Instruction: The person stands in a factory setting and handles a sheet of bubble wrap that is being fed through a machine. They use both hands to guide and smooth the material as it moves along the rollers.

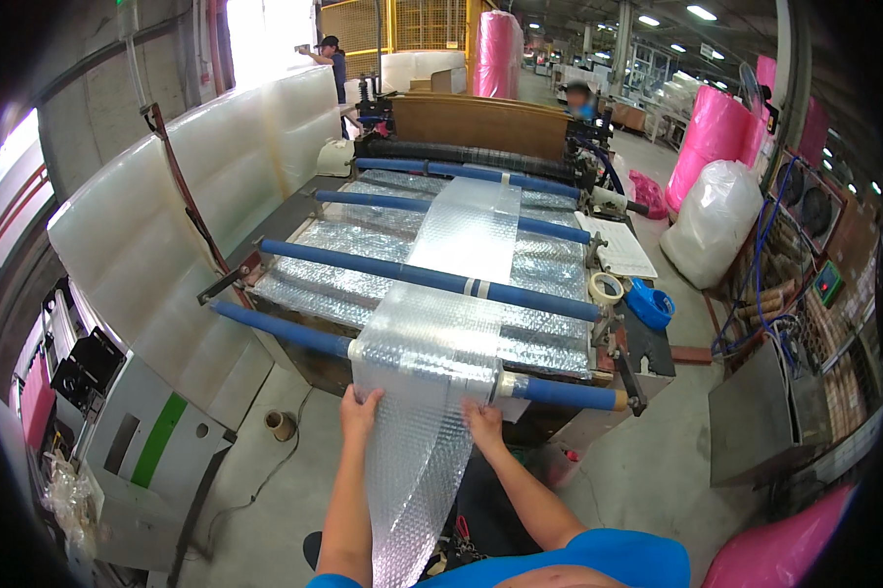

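A long strip of see-through bubble wrap (412, 431) runs down the middle of a machine, over its front roller and towards my body. My left hand (360, 412) pinches the strip's left edge, thumb on top, just below the roller. At the right edge my right hand (482, 426) grips the strip, its fingers partly hidden. The front blue roller (578, 394) lies right above both hands. Farther back, the strip passes under another blue roller (363, 267). The strip's lower end leaves the picture at the bottom.
Silvery quilted sheeting (334, 240) covers the machine bed. On its right side are a tape roll (606, 288), a blue ring-shaped item (649, 304) and papers (613, 245). Tall white foam-like rolls (138, 216) flank the left. Pink rolls (711, 137) and two people are farther off.
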The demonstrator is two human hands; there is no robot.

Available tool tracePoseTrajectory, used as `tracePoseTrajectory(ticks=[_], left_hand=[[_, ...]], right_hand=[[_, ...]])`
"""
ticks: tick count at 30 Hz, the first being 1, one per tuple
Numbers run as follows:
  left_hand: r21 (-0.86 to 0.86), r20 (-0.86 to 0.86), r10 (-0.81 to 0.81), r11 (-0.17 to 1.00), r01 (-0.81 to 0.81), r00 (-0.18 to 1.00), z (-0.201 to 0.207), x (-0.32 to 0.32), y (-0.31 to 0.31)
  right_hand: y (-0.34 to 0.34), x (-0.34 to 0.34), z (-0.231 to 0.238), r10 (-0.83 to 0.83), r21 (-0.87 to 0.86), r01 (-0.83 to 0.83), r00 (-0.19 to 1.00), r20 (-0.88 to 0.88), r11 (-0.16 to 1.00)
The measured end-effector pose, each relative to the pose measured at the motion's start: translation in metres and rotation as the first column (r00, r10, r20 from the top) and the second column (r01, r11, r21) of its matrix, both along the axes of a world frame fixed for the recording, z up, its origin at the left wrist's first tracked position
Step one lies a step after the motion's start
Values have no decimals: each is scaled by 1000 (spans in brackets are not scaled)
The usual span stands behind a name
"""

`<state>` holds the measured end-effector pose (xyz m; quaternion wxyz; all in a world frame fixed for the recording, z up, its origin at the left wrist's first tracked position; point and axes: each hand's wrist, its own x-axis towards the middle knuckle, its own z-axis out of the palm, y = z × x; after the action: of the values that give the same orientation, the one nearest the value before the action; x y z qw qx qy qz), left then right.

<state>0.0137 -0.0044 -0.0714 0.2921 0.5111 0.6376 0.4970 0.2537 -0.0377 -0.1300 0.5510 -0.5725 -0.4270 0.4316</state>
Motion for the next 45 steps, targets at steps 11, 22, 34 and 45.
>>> tracePoseTrajectory(ticks=[11, 22, 34, 45], left_hand=[[-326, -84, -134, 940, 100, 987, 34, -27, -31], [18, -86, 10, 1000, -8, 996, 122, -44, -108], [-222, -353, -118, 974, 39, 928, 121, -39, -113], [-314, -114, -104, 947, 63, 988, 5, -44, -92]], right_hand=[[-67, -43, 73, 56, -150, -65, 996, -63, 987], [-138, -74, 147, 146, -46, -162, 960, -238, 986], [-138, -74, 110, 123, -155, -166, 958, -258, 974], [-121, -63, 44, 71, -120, -85, 991, -114, 989]])
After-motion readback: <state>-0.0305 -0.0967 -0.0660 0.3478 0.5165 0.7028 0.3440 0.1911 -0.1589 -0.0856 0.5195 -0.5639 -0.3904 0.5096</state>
